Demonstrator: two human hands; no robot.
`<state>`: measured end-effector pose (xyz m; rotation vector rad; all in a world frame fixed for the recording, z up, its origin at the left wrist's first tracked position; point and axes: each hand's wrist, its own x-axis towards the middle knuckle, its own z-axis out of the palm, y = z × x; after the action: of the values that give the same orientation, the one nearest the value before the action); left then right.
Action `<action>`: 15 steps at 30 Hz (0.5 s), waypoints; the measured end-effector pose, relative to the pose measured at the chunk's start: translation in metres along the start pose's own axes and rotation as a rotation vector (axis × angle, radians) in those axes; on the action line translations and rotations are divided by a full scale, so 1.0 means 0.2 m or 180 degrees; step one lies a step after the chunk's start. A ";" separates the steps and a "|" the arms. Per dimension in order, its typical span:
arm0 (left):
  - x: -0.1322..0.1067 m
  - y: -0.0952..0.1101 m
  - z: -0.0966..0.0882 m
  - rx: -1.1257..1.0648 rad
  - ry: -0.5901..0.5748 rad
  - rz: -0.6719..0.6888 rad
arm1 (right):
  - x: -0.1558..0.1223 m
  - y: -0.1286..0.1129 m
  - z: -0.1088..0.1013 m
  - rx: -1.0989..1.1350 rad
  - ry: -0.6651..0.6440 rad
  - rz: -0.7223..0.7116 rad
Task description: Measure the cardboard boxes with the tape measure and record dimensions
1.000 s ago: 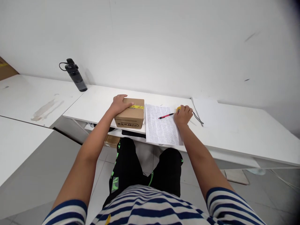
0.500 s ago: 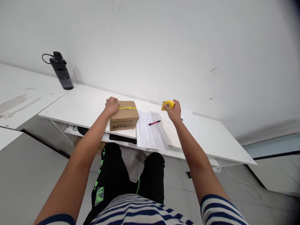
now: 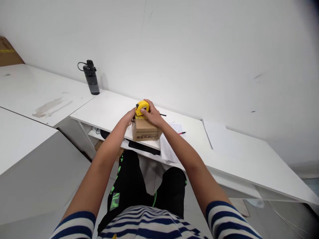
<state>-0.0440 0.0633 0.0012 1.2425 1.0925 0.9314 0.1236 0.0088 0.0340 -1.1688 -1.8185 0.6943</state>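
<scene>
My right hand (image 3: pixel 153 115) is closed around a yellow tape measure (image 3: pixel 142 108), thumb on its side, just above the top of a small cardboard box (image 3: pixel 147 131). A thin dark stick (image 3: pixel 162 115) juts out to the right behind that hand. My left hand (image 3: pixel 130 117) is closed at the box's upper left edge, close to the tape measure's mouth; its fingertips are partly hidden, and what they pinch is unclear. The box has yellow tape on top and dark print on its front. Right of the box lie written papers (image 3: pixel 167 151) with a red and black pen (image 3: pixel 182 133), partly behind my right forearm.
A dark water bottle (image 3: pixel 91 78) stands by the wall at the left of the white desk (image 3: pixel 114 103). Blank white sheets (image 3: pixel 216 131) lie farther right. Another carton (image 3: pixel 9 53) sits at the far left. Below the desktop is a shelf (image 3: pixel 119 141) with dark items.
My right hand has brought the tape measure left from over the papers to the box. My left hand has shifted from the box's top to its left edge. The view has turned left.
</scene>
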 end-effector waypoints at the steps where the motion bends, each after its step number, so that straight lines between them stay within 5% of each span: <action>1: -0.01 -0.02 -0.02 -0.0220 -0.0085 -0.0177 | -0.01 0.00 0.01 0.0008 -0.0024 0.0051; 8: -0.07 -0.06 -0.09 -0.0285 -0.0319 -0.0141 | -0.06 0.05 0.01 0.0395 0.0157 0.0114; 15: -0.05 -0.06 -0.02 -0.0567 -0.0061 0.0074 | -0.08 -0.01 0.05 -0.0625 0.0149 -0.0336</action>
<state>-0.0502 0.0527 -0.0090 1.1176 0.9599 1.0099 0.1169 -0.0067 0.0255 -1.1945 -1.9266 0.4321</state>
